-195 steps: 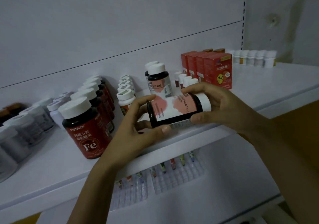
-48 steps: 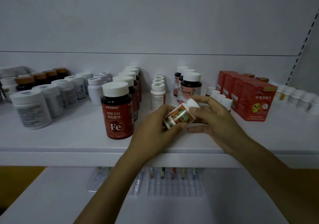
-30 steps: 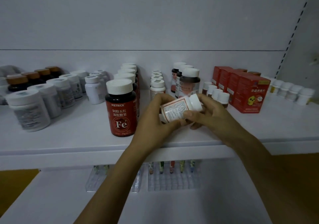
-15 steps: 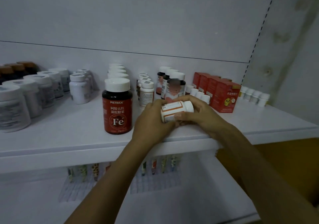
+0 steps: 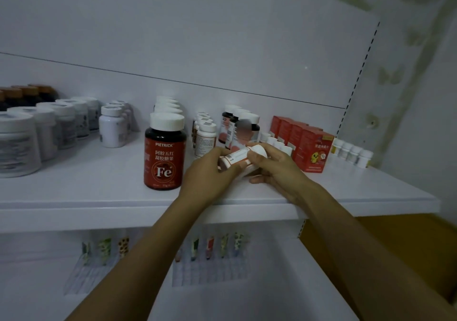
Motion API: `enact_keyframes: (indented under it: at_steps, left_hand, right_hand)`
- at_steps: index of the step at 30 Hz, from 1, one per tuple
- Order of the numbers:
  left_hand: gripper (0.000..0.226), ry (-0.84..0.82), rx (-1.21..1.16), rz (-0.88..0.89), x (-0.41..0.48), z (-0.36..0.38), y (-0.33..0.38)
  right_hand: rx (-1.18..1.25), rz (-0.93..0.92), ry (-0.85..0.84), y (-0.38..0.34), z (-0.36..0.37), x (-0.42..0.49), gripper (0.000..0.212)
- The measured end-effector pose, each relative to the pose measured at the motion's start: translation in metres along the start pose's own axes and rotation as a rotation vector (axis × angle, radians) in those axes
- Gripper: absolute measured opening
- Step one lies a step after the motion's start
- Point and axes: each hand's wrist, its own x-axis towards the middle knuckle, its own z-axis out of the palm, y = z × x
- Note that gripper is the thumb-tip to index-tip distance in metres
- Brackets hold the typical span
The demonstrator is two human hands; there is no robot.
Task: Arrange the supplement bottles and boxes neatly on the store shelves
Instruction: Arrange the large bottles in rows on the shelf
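Bottle [image 5: 236,158] gripped in both hands

The left hand [image 5: 207,175] curls round its base, the right hand [image 5: 277,172] wraps its white cap end; it lies tilted over the shelf [image 5: 86,192] edge. Fe bottle [image 5: 164,155] stands just left of the left hand, red boxes [image 5: 312,147] behind the right.

Bare left hand [image 5: 207,172], bare right hand [image 5: 277,170], forearms [image 5: 148,246] uncovered, slim wrists [image 5: 184,197]
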Motion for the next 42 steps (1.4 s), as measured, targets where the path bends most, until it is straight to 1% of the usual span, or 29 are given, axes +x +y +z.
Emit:
enact_keyframes:
  at_steps: [4,7,10,12,15,16,18,20,23,26,28,30,33,36,37,39,40,42]
  left_hand:
    - [0.028,0.001,0.067,-0.021,0.001,0.001,0.000]
    - [0.030,0.027,0.104,-0.026,0.002,0.002,0.001]
    - [0.028,0.014,0.117,-0.038,0.000,0.003,0.002]
    - [0.034,-0.004,0.157,-0.060,-0.002,0.006,0.003]
    - [0.052,-0.014,0.281,-0.042,-0.003,0.009,0.009]
    - [0.054,-0.007,0.295,-0.024,-0.003,0.010,0.011]
    - [0.049,0.036,0.285,-0.022,-0.001,0.013,0.012]
    - [0.045,0.111,0.294,-0.058,-0.001,0.015,0.013]
    - [0.050,0.185,0.333,-0.124,-0.001,0.019,0.014]
    - [0.049,0.248,0.376,-0.171,0.000,0.020,0.011]
    - [0.052,0.277,0.379,-0.179,0.001,0.020,0.010]
    - [0.061,0.278,0.355,-0.175,0.001,0.020,0.011]
    - [0.070,0.270,0.389,-0.132,0.003,0.019,0.010]
    - [0.080,0.220,0.438,-0.173,0.006,0.019,0.010]
    - [0.084,0.213,0.438,-0.187,0.005,0.020,0.010]
    - [0.087,0.224,0.419,-0.157,0.003,0.021,0.010]
    - [0.087,0.231,0.418,-0.129,0.002,0.021,0.010]
    - [0.086,0.262,0.410,-0.071,-0.001,0.021,0.009]
  right_hand:
    - [0.075,0.020,0.035,0.000,0.000,0.003,0.025]
    - [0.067,-0.016,0.002,0.003,-0.003,0.003,0.026]
    - [0.077,-0.064,-0.010,0.008,-0.007,0.004,0.034]
    - [0.113,-0.080,-0.033,0.010,-0.009,0.004,0.039]
    - [0.083,-0.161,-0.128,0.013,-0.011,0.007,0.040]
    - [0.047,-0.187,-0.167,0.015,-0.011,0.009,0.041]
    - [-0.020,-0.223,-0.258,0.016,-0.009,0.010,0.048]
    - [-0.091,-0.253,-0.358,0.019,-0.006,0.010,0.057]
    - [-0.218,-0.260,-0.467,0.021,-0.002,0.011,0.071]
    - [-0.264,-0.265,-0.531,0.022,0.000,0.010,0.076]
    - [-0.295,-0.255,-0.550,0.022,0.000,0.010,0.075]
    - [-0.346,-0.236,-0.556,0.021,-0.001,0.011,0.074]
    - [-0.437,-0.231,-0.533,0.018,0.001,0.011,0.075]
    - [-0.446,-0.216,-0.502,0.014,0.004,0.011,0.073]
    - [-0.418,-0.202,-0.493,0.011,0.005,0.011,0.069]
    - [-0.386,-0.184,-0.446,0.001,0.006,0.013,0.058]
    - [-0.389,-0.198,-0.384,-0.005,0.007,0.017,0.050]
    - [-0.422,-0.301,-0.196,-0.020,0.011,0.030,0.031]
